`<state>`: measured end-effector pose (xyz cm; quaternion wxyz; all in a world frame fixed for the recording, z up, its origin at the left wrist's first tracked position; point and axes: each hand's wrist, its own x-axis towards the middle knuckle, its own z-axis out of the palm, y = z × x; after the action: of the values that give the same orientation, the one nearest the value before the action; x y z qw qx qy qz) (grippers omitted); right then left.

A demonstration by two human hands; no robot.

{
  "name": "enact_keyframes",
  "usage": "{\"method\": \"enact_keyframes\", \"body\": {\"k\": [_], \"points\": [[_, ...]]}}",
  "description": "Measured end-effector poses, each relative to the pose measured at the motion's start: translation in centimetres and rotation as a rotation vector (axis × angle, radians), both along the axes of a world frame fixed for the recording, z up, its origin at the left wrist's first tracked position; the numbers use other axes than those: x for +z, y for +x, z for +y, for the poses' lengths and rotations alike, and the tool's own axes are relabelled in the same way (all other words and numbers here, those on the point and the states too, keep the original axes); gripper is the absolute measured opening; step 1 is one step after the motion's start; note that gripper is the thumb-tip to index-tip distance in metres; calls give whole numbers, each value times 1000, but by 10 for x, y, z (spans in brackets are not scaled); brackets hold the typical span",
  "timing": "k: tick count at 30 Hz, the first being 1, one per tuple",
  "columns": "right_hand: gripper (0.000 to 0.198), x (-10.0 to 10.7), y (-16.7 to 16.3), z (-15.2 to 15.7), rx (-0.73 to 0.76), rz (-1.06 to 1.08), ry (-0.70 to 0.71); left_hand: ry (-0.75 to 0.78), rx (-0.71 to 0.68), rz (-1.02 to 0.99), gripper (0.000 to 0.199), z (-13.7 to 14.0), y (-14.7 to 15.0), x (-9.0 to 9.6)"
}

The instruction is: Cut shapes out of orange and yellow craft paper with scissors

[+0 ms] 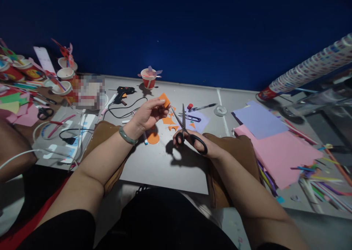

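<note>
Between the thumb and fingers of my left hand (148, 114) is a small piece of orange paper (164, 100), raised above the table. My right hand (203, 143) grips black-handled scissors (183, 125) by the finger loops, and their blades stand apart, pointing away from me. The blade tips are to the right of the orange paper and do not touch it. Beneath my hands lie orange paper scraps (168, 120) and a rounded orange cutout (153, 137). A marker (145, 138) with a blue end rests against the cutout.
A black glue gun (125, 94) with its cord lies at the back left, near a red cup (149, 79). Right of the scraps are a pen (202, 107), a tape roll (220, 111) and pink paper sheets (280, 154). Stacked paper cups (308, 68) lean at the right.
</note>
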<state>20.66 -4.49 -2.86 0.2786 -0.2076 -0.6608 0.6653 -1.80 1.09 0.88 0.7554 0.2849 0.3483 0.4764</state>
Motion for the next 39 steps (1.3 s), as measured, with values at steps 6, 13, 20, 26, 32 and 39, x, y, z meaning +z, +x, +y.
{"method": "enact_keyframes", "body": {"k": [6,13,20,26,32,39], "points": [[59,-6,2,1,-11,-20,-3,13,-6,-6,11,0,0,0],[56,-8,3,2,-19,-62,-17,34,-15,4,13,-1,1,-2],[56,-11,4,2,-13,-56,-27,48,-12,26,12,-1,1,-2],[57,-9,3,2,-11,-42,-22,102,-30,28,18,-2,2,-5],[58,-15,4,3,-20,-30,-21,128,-21,44,18,-2,2,-5],[63,-9,1,2,-26,13,1,146,-35,51,19,-3,3,-6]]}}
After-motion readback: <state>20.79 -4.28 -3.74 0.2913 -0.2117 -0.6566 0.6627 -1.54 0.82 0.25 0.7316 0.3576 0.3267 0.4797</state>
